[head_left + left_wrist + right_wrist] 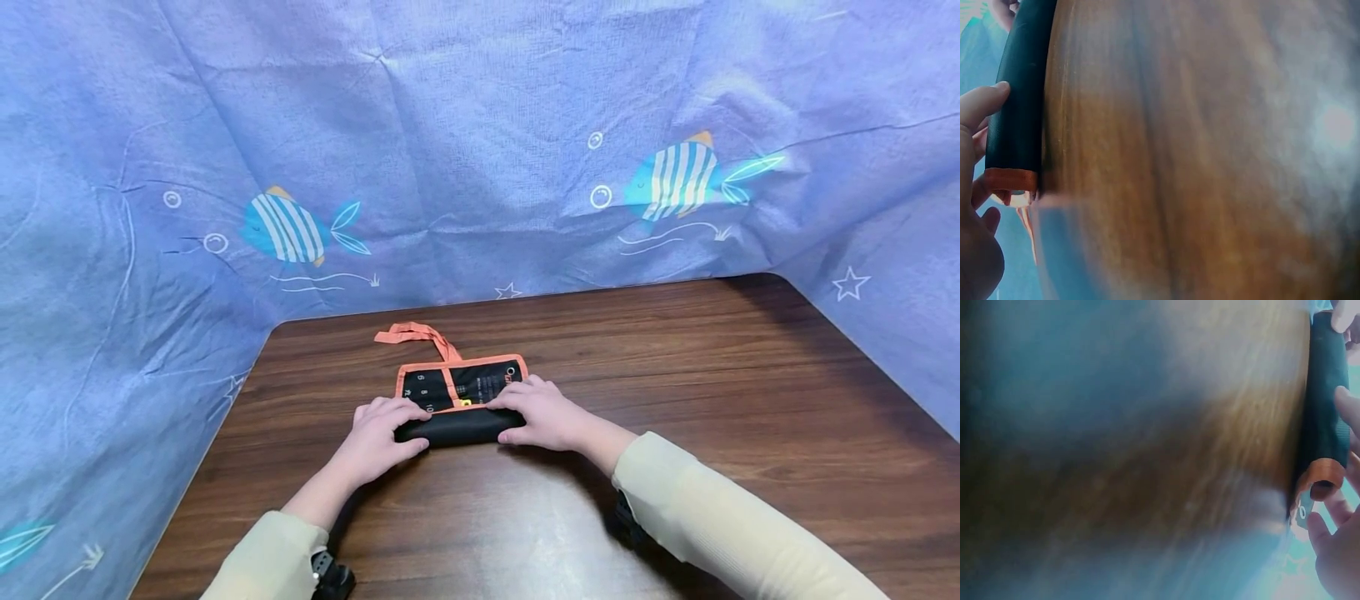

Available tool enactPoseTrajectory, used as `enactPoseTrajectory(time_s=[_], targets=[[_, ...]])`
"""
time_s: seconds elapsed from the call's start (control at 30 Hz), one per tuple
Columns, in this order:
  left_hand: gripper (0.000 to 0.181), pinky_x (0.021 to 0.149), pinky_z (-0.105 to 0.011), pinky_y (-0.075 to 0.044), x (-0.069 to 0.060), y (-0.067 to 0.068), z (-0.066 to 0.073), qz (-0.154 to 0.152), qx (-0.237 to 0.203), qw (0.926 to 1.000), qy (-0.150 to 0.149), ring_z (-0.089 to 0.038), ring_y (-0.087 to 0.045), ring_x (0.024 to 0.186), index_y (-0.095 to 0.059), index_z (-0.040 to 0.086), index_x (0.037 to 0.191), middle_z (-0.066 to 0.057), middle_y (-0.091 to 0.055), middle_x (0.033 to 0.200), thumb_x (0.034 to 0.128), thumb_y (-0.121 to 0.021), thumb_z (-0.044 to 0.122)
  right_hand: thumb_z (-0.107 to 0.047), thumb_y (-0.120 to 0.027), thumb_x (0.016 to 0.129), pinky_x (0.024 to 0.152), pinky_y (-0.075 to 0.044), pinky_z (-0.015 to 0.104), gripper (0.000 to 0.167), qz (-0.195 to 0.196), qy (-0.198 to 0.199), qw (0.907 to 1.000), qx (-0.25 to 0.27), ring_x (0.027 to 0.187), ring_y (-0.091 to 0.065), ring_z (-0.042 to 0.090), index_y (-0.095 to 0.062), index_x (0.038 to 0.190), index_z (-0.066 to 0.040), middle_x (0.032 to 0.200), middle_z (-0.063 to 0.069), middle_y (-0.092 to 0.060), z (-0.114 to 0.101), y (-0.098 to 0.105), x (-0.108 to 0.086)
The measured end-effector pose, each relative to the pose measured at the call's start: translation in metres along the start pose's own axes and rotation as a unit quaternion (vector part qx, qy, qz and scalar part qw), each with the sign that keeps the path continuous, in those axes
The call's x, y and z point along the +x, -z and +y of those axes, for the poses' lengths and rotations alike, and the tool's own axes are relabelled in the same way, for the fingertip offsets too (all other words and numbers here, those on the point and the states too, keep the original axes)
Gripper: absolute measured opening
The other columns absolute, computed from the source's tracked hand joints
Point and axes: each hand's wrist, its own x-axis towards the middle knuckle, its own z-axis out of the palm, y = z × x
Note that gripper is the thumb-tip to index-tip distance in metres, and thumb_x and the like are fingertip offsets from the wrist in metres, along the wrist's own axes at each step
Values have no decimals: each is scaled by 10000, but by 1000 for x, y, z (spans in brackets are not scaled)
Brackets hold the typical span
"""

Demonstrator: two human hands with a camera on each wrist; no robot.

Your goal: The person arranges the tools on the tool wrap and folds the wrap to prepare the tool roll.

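A black tool roll with orange trim lies on the table, its near part rolled into a thick tube. The far part is still flat, showing white numbers, printed text and a small yellow mark. My left hand grips the tube's left end, thumb on the near side and fingers over the top. At the right end my right hand holds it the same way. In the left wrist view the tube shows an orange-edged end. The right wrist view shows the tube's other open end beside the fingers.
Two orange tie straps trail from the roll's far edge toward the back left. The brown wooden table has rounded back corners. A blue fish-print cloth hangs along its back and sides.
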Motion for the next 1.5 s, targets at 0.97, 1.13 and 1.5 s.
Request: enactPoseTrajectory(time_s=[0.97, 1.13, 1.5], targets=[[250, 911, -451, -296, 10, 0, -5, -597, -586, 9952, 509, -191, -506, 1088, -653, 252, 1050, 72, -614, 1102, 814, -724, 296, -348, -670, 834, 946, -354, 461, 395, -235, 107, 9994, 220, 1109, -505, 229, -656, 1177, -153, 1144, 24, -609, 8, 1, 12], [257, 956, -473, -293, 12, 6, -7, -744, -837, 9917, 632, -223, -504, 1130, -664, 261, 1073, 40, -611, 1141, 834, -697, 348, -371, -662, 844, 965, -343, 438, 416, -197, 165, 9989, 394, 1117, -503, 218, -647, 1186, -137, 1165, 21, -607, 9, 5, 11], [281, 956, -523, -347, 20, 12, -13, -1023, -1253, 9821, 969, -286, -484, 1165, -656, 257, 1106, -24, -583, 1188, 865, -645, 403, -381, -689, 803, 895, -357, 455, 427, 244, 274, 9993, -9, 1115, -485, 207, -628, 1171, -171, 1180, -16, -589, 8, -1, 16]])
